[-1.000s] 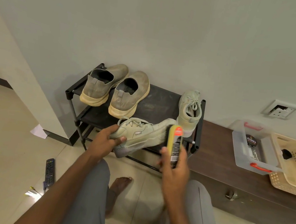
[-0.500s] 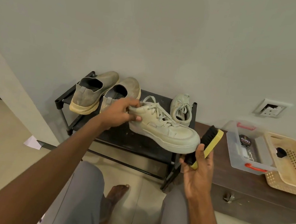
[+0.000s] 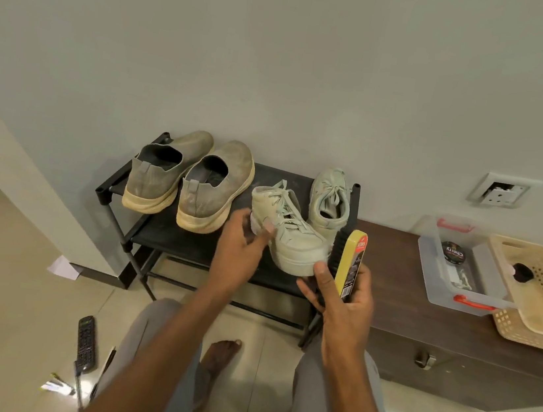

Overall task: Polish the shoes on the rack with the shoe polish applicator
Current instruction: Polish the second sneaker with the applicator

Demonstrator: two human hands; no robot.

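Against the pale wall the black rack (image 3: 169, 237) carries the laced sneaker (image 3: 289, 232), its heel lightly held by the left hand (image 3: 239, 253), while the right hand (image 3: 342, 301) clasps the brush (image 3: 348, 264), whose bristles could nudge it off the front edge

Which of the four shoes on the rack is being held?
The pale green lace-up sneaker nearest the yellow-backed brush; the left hand grips its heel, while the others stand untouched.
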